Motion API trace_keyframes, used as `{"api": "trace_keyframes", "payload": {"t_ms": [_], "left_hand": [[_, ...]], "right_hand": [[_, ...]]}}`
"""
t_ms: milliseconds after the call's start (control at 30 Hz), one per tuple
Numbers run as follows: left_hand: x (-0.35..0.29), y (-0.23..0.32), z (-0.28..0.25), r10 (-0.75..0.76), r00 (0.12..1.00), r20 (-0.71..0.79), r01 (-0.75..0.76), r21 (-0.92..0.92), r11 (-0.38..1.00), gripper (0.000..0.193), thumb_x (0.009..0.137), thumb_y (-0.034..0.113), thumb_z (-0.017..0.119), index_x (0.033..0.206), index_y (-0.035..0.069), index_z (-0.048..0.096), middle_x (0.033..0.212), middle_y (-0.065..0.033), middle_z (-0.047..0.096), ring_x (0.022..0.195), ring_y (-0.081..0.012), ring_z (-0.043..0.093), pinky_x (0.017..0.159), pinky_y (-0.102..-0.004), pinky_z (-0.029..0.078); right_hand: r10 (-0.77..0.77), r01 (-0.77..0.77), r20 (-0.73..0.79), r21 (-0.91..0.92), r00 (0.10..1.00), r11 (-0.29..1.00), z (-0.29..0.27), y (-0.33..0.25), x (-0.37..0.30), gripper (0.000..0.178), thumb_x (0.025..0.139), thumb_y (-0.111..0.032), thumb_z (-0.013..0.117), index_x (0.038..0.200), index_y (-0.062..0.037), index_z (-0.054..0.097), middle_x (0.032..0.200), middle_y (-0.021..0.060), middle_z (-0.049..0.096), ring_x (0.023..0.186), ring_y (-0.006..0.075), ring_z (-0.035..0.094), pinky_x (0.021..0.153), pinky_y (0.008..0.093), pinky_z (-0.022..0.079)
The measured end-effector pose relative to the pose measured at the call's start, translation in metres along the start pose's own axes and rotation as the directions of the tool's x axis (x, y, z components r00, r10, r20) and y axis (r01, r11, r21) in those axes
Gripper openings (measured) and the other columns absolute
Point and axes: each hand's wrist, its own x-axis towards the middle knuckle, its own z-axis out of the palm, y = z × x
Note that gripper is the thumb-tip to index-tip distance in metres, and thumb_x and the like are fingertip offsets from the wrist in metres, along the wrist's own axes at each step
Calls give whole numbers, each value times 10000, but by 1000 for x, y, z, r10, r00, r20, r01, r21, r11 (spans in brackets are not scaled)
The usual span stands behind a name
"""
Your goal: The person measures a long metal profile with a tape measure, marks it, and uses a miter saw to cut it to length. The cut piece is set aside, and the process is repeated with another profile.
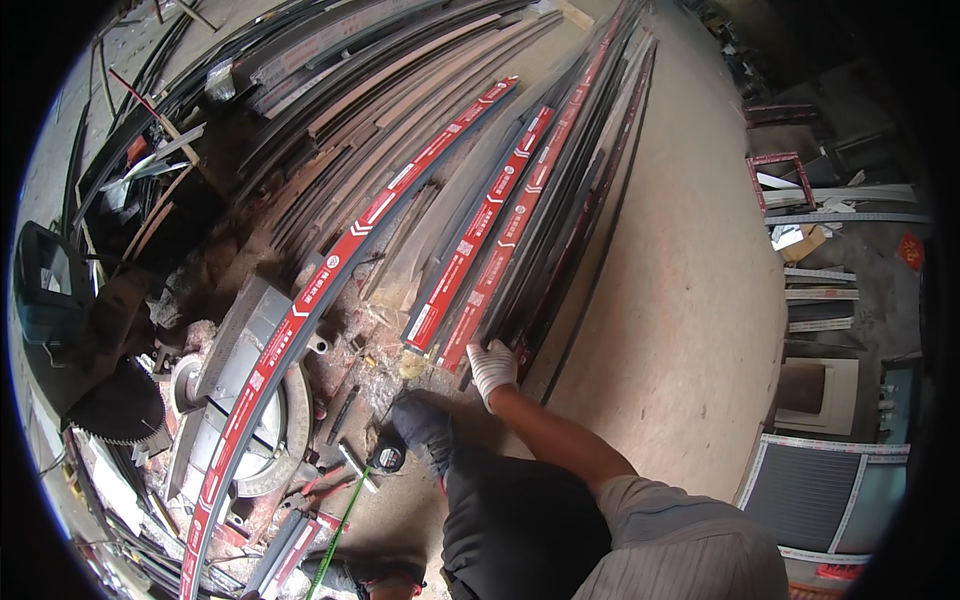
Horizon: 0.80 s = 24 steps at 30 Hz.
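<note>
My right hand, in a white knitted glove, is closed at the near end of a bundle of long dark profiles. The fingers wrap round one dark profile's end; the exact grip is partly hidden. Just left of it lie a profile with red film and a shorter red-filmed one. Another long red-filmed profile lies across the mitre saw's round table. My left hand does not show. By my dark shoe sits a black tape measure, beside a green strip.
A toothed saw blade stands at the left. Pliers with red handles and a T-shaped metal tool lie on the littered floor. Stacked brown strips fill the far left. At right lie a framed grey panel and a red frame.
</note>
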Motion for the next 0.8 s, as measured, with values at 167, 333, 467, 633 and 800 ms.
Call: {"api": "trace_keyframes", "payload": {"t_ms": [167, 333, 467, 633, 800], "left_hand": [[0, -10, -7, 90, 996, -1, -90, 62, 994, 406, 1050, 214, 599, 1395, 1, 575, 1322, -142, 651, 1176, -220, 604, 1010, -337, 493], [-8, 4, -4, 63, 998, -16, -63, 27, 998, 386, 1055, 193, 585, 1389, -2, 581, 1311, -145, 657, 1159, -214, 606, 1003, -328, 497], [-8, 9, -3, 69, 998, -1, -69, 27, 997, 401, 1057, 199, 580, 1405, 0, 567, 1328, -142, 649, 1168, -214, 607, 987, -323, 510], [-12, 5, -7, 52, 999, 14, -53, 49, 997, 419, 1058, 219, 583, 1419, 7, 558, 1316, -140, 656, 1170, -210, 622, 949, -304, 533], [-7, -3, -6, 17, 1000, 20, -16, -26, 1000, 432, 1050, 196, 605, 1437, 14, 543, 1338, -147, 640, 1197, -214, 607, 968, -297, 527]], "right_hand": [[-2, 2, -32, -1, 999, 1000, 3, 7, 3, 596, 899, -530, 614, 1072, 36, 684, 1068, 303, 695, 1074, 441, 664, 924, 480, 526], [10, -11, -26, -42, 1000, 999, -1, -10, -5, 609, 895, -550, 613, 1074, 27, 692, 1102, 288, 700, 1087, 432, 665, 944, 464, 529], [-23, 18, -54, -103, 998, 995, -5, -12, -9, 561, 906, -552, 596, 989, -9, 710, 1016, 260, 715, 1025, 416, 686, 903, 460, 544], [-164, 129, -190, -185, 968, 974, -21, -15, -13, 458, 935, -497, 593, 882, -54, 700, 853, 189, 717, 869, 389, 702, 817, 447, 551], [8, -128, -447, -238, 895, 963, -55, 5, 10, 410, 928, -417, 619, 1152, -77, 667, 1213, 176, 671, 1099, 366, 658, 918, 458, 544]]}}
